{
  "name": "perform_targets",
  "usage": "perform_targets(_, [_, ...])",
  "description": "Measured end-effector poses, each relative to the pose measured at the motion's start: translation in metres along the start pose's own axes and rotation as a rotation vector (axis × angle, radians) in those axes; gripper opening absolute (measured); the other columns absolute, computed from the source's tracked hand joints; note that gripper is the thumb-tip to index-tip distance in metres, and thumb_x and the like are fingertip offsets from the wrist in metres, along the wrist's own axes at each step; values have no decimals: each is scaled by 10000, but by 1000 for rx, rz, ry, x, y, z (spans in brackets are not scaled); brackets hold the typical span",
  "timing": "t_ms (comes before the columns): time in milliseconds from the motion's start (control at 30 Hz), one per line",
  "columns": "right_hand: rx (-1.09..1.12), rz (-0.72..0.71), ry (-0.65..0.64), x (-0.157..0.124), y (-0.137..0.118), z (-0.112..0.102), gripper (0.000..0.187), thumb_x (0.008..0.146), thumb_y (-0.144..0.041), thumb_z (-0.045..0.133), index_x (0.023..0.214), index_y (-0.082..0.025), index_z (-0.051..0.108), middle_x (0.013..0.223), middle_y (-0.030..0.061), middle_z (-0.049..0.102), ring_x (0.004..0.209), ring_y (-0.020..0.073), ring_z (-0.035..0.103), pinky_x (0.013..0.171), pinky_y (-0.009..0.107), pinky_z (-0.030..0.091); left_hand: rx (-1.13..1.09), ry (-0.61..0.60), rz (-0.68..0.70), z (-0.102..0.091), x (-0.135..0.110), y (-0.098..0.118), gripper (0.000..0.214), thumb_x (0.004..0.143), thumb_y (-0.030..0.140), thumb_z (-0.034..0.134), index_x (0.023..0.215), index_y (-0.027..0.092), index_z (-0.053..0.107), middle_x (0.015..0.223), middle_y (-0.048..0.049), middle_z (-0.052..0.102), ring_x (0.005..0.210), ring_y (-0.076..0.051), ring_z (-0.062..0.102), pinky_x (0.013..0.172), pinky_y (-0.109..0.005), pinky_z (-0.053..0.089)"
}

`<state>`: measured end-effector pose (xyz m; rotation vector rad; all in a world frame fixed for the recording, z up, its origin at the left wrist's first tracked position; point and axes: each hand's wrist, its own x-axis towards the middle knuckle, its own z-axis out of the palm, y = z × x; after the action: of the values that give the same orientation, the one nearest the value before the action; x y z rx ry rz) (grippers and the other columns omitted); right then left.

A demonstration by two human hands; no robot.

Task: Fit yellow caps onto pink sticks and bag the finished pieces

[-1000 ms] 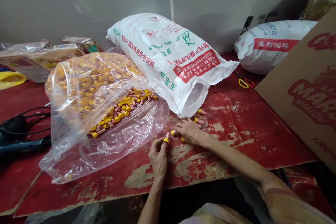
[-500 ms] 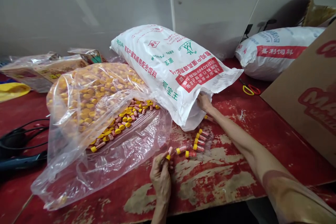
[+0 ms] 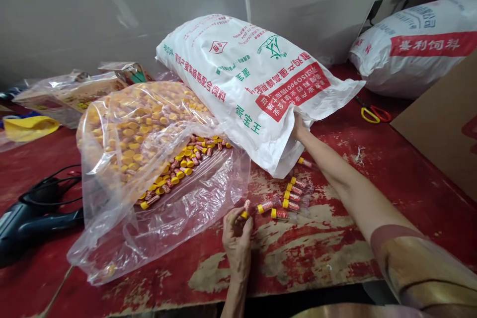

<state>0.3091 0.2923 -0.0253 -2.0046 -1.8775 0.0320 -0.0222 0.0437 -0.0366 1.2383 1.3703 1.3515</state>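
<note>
Left hand (image 3: pixel 237 238) pinches a yellow-capped tube (image 3: pixel 246 208) over a worn red counter (image 3: pixel 316 258), near loose tubes (image 3: pixel 290 196) set together within reach; right hand (image 3: pixel 298 126) reaches under the edge of a white woven feed sack (image 3: pixel 238 74), its grip hidden, beside a clear plastic bag (image 3: pixel 208 194) of tubes.

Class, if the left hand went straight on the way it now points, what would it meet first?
Probably the clear plastic bag just ahead of the left hand, though depth is hard to judge from this view.
</note>
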Motion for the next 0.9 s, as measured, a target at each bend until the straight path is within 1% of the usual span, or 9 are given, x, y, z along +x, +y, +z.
perform_targets(133, [-78, -20, -28, -12, 1, 0, 246, 871, -100, 480, 1071, -36, 608, 1158, 225, 570, 1185, 333, 445, 980, 479, 334, 54, 1, -9, 3, 0, -3, 296, 767, 374, 685, 1005, 200, 662, 1029, -55, 592, 913, -154, 591, 829, -259, 478])
perform_targets(233, [-101, -66, -49, -21, -1, -4, 252, 842, -18, 429, 993, -27, 631, 1057, 234, 609, 1126, 328, 477, 939, 460, 354, 25, -7, -40, 5, -1, -1, 335, 772, 397, 675, 1034, 192, 649, 1035, -61, 608, 897, -157, 600, 804, -263, 491])
perform_targets(367, [-116, -174, -73, -34, -2, -16, 268, 869, -22, 392, 969, -36, 640, 1096, 217, 606, 1094, 269, 488, 934, 399, 349, -89, 40, -108, 9, -2, 4, 412, 721, 439, 705, 1027, 177, 622, 1037, -61, 608, 777, -138, 607, 669, -243, 507])
perform_targets(433, [-130, -205, -87, -42, -1, -23, 254, 862, -37, 403, 913, -42, 653, 1107, 227, 603, 1100, 282, 473, 923, 406, 347, -121, 42, -123, 10, -2, 6, 425, 698, 436, 722, 1015, 174, 616, 1009, -48, 608, 721, -119, 598, 642, -234, 502])
perform_targets(567, [-135, -205, -105, -52, -5, -35, 249, 831, -50, 413, 806, -44, 660, 941, 245, 632, 1054, 323, 474, 837, 425, 376, -134, 31, -115, 12, -3, 8, 409, 674, 423, 738, 975, 169, 626, 995, -41, 608, 724, -119, 604, 642, -232, 500])
perform_targets(700, [-77, -233, -60, -60, -21, -50, 226, 834, -98, 444, 894, -51, 657, 1002, 231, 621, 1048, 308, 486, 863, 420, 379, -179, 51, -110, 11, -4, 8, 412, 665, 408, 741, 972, 161, 618, 954, -35, 608, 664, -100, 593, 597, -222, 495])
perform_targets(767, [-55, -243, -12, -76, -31, -61, 236, 852, -181, 479, 981, -65, 638, 1074, 214, 600, 1078, 303, 480, 895, 421, 386, -225, 74, -114, 10, -4, 7, 425, 663, 396, 744, 990, 164, 603, 900, -24, 612, 625, -91, 584, 573, -213, 489])
perform_targets(833, [138, -183, 72, -107, -40, -72, 301, 893, -279, 451, 1083, -97, 597, 1087, 174, 592, 1038, 271, 520, 855, 399, 438, -270, 94, -123, 9, -5, 8, 443, 660, 384, 752, 1011, 171, 585, 877, -15, 612, 593, -81, 574, 551, -205, 483])
perform_targets(900, [563, -41, 111, -151, -48, -83, 359, 934, -366, 376, 1184, -159, 529, 1025, 110, 605, 873, 210, 591, 709, 346, 499, -308, 96, -140, 9, -7, 12, 440, 663, 379, 757, 1012, 181, 577, 883, -12, 610, 597, -79, 578, 553, -203, 486])
